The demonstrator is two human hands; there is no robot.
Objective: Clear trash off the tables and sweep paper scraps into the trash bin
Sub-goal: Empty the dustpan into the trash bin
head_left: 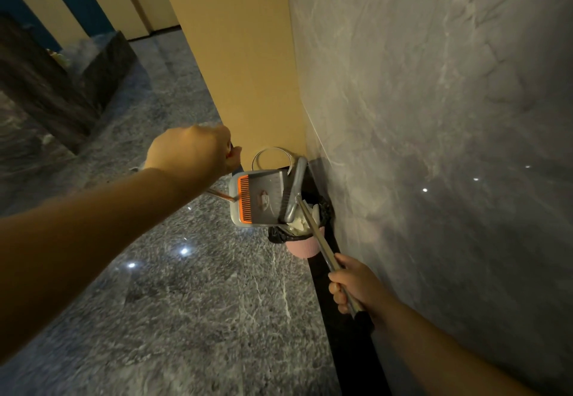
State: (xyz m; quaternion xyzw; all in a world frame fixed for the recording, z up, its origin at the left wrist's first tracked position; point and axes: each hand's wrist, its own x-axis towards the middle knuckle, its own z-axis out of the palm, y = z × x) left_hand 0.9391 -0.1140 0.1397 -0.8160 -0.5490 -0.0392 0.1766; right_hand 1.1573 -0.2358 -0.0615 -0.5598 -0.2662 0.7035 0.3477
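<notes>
A grey dustpan [263, 200] with an orange comb edge hangs tilted over a small pink trash bin [302, 248] lined with a black bag. White paper scraps [302, 225] fill the bin's top. My left hand [192, 150] grips the dustpan's handle from above. My right hand [353, 284] grips the metal broom pole [319, 234], and the grey broom head [293, 191] lies against the dustpan's open side above the bin.
The bin stands on the grey marble floor [201, 302] in a corner between a tan wall [242, 54] and a grey stone wall [434, 116] with a black baseboard. A dark stone block [102, 69] stands at the far left.
</notes>
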